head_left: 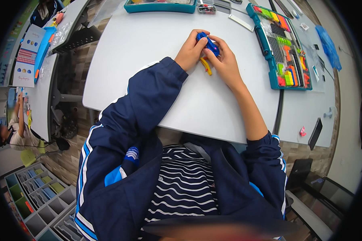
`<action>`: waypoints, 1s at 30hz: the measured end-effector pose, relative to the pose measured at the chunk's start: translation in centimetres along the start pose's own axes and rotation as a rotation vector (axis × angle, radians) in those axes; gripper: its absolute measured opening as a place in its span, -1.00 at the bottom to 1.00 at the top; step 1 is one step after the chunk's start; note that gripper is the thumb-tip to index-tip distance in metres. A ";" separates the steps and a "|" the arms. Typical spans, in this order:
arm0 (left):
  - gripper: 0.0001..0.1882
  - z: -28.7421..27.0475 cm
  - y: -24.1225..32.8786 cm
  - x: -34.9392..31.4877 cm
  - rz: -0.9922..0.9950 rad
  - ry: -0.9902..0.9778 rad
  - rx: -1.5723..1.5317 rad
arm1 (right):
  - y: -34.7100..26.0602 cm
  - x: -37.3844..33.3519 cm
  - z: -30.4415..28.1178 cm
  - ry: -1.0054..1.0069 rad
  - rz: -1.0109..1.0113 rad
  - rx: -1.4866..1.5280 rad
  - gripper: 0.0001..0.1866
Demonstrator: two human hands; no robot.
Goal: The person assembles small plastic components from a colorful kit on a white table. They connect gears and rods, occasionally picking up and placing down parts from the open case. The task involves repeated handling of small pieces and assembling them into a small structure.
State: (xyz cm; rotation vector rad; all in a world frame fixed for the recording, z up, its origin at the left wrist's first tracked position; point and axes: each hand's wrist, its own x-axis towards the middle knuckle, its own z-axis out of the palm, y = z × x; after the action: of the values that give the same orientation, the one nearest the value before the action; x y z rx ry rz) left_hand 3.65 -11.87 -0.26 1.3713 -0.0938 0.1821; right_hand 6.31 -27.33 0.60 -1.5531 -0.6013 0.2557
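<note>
Both my hands are closed around one small blue plastic piece above the white table. My left hand grips its left side, thumb on top. From the right, my right hand pinches it with thumb and fingers. The fingers cover part of the piece, so its full shape is hidden. Just below the hands is a curved yellow plastic piece; I cannot tell whether it lies on the table or joins the blue piece.
A teal case of colourful building parts lies open on the right. Another teal tray and a small clear box of parts stand at the far edge, near a white strip. Another person sits at a table on the left.
</note>
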 end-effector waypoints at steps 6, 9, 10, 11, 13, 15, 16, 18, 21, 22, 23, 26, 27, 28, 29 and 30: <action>-0.67 -0.6 0.2 0.2 0.026 -0.076 0.269 | 0.5 0.3 -0.9 0.017 -0.052 -0.070 -0.65; -0.66 -0.9 0.1 0.6 0.027 -0.111 0.253 | 0.3 0.5 -1.8 0.007 -0.046 -0.224 -0.68; -0.67 -1.0 0.1 0.6 -0.008 -0.133 0.218 | 0.2 0.5 -2.0 0.006 -0.027 -0.227 -0.68; -0.68 -1.1 0.1 0.7 -0.044 -0.155 0.183 | 0.0 0.6 -2.2 0.004 -0.016 -0.240 -0.67; -0.68 -1.3 0.1 0.9 -0.113 -0.151 0.170 | -0.3 0.7 -2.6 -0.032 0.070 -0.175 -0.63; -0.66 -1.4 0.1 1.1 -0.148 -0.156 0.152 | -0.6 0.7 -2.8 -0.048 0.135 -0.108 -0.58; -0.65 -1.4 0.2 1.2 -0.148 -0.162 0.141 | -0.7 0.8 -2.9 -0.046 0.161 -0.070 -0.56; -0.62 -1.3 0.2 1.1 -0.148 -0.154 0.142 | -0.8 0.8 -2.9 -0.051 0.205 -0.011 -0.52; -0.60 -1.0 0.2 1.0 -0.147 -0.124 0.171 | -1.1 0.9 -2.9 -0.060 0.270 0.045 -0.51; -0.61 -0.9 0.2 1.0 -0.149 -0.120 0.176 | -1.2 0.9 -2.9 -0.056 0.297 0.058 -0.53; -0.61 -0.9 0.2 1.0 -0.151 -0.117 0.181 | -1.3 0.9 -2.9 -0.037 0.331 0.061 -0.54; -0.60 -0.8 0.3 0.9 -0.130 -0.095 0.174 | -1.4 0.9 -2.4 0.007 0.282 0.172 -0.58; -0.59 -0.8 0.4 0.9 -0.130 -0.100 0.148 | -1.4 0.9 -2.5 0.002 0.306 0.170 -0.59; -0.59 -0.7 0.4 0.8 -0.134 -0.098 0.133 | -1.5 0.9 -2.5 -0.022 0.312 0.168 -0.60; -0.58 -0.7 0.5 0.7 -0.139 -0.097 0.118 | -1.5 1.0 -2.5 -0.047 0.319 0.166 -0.60; -0.58 -0.6 0.6 0.7 -0.139 -0.090 0.137 | -1.5 1.0 -2.6 -0.046 0.315 0.158 -0.60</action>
State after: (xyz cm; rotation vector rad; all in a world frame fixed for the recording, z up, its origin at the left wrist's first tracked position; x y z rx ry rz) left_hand 4.20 -11.11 0.31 1.5166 -0.0618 0.0099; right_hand 8.11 -29.06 2.45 -1.4875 -0.3597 0.5653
